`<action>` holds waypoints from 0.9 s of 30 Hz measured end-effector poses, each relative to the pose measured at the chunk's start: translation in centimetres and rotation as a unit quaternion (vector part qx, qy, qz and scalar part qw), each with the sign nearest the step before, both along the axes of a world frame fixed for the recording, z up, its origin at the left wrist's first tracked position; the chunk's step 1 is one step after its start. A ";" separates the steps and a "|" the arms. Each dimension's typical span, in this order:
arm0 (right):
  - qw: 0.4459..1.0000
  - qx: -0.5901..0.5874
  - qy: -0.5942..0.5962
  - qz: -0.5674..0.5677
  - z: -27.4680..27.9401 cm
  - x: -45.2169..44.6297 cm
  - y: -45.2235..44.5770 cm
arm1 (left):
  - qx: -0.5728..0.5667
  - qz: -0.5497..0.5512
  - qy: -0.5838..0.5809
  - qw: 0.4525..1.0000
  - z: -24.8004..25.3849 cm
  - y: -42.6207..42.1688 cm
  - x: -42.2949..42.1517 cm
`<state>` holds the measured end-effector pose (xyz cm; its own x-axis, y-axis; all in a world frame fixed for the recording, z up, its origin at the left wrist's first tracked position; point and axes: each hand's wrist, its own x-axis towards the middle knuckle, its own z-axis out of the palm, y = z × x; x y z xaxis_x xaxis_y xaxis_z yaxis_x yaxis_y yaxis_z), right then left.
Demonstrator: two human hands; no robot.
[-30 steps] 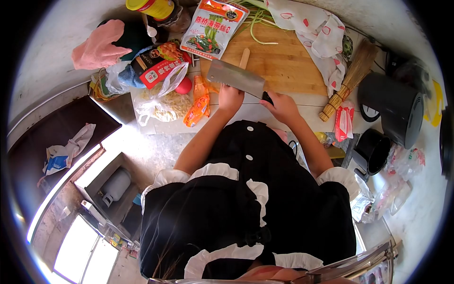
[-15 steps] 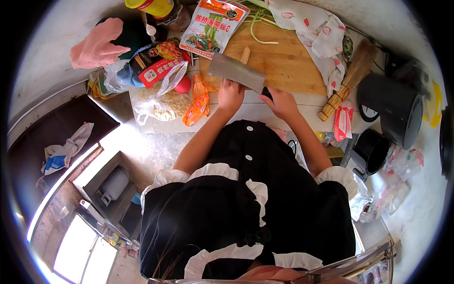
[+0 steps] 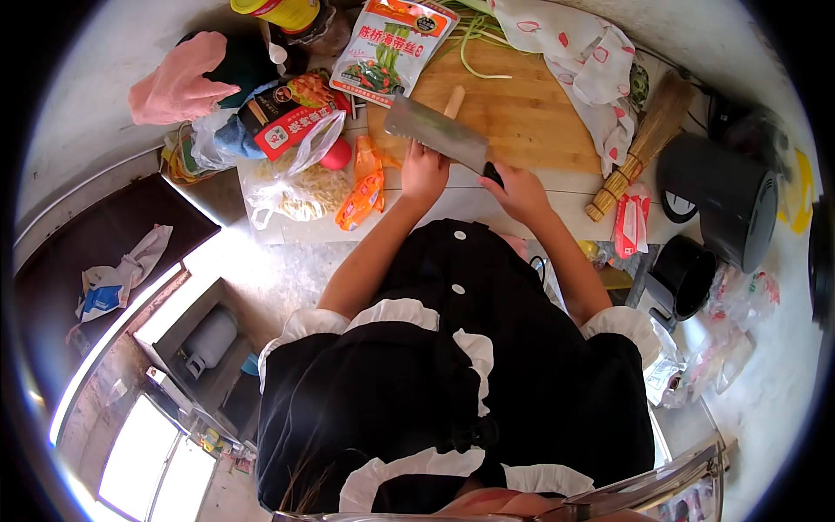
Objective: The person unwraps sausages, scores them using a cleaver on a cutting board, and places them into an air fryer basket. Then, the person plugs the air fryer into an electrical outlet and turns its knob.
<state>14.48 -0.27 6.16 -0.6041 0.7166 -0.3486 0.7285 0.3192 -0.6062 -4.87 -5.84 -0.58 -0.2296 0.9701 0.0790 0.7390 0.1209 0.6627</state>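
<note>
My right hand is closed around the dark handle of a cleaver. Its broad steel blade lies across the near left part of a wooden chopping board, tilted and pointing left. Just below the blade, my left hand has its fingers bent together, their tips partly covered by the steel. A pale tan stick-shaped piece pokes out beyond the blade's far edge; its near end is hidden, so I cannot tell whether my left fingers hold it.
Left of the board are a seaweed packet, an orange wrapper and a plastic bag of noodle-like strands. Green stalks lie at the back. A patterned cloth, a straw brush and a black appliance are on the right.
The cleaver blade has shifted very slightly, its far corner moving a little right. Both hands stay almost in place.
</note>
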 end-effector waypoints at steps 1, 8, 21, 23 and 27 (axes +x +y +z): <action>1.000 -0.002 -0.001 0.004 0.1 0.0 -0.1 | -0.006 -0.012 0.008 1.000 -0.5 -0.2 -0.2; 1.000 0.007 0.030 -0.006 0.0 -0.1 -1.3 | -0.042 -0.019 -0.009 0.999 -0.1 -0.6 -0.4; 0.999 0.042 0.000 0.004 -1.1 -0.2 -1.6 | -0.001 0.019 -0.003 1.000 0.7 -1.5 0.2; 0.999 0.051 0.005 0.002 -1.0 -0.3 -1.4 | 0.024 0.019 -0.003 1.000 0.7 -1.3 0.2; 1.000 0.019 -0.009 0.004 -0.8 -0.6 -1.2 | 0.016 0.024 -0.008 1.000 0.8 -1.4 0.2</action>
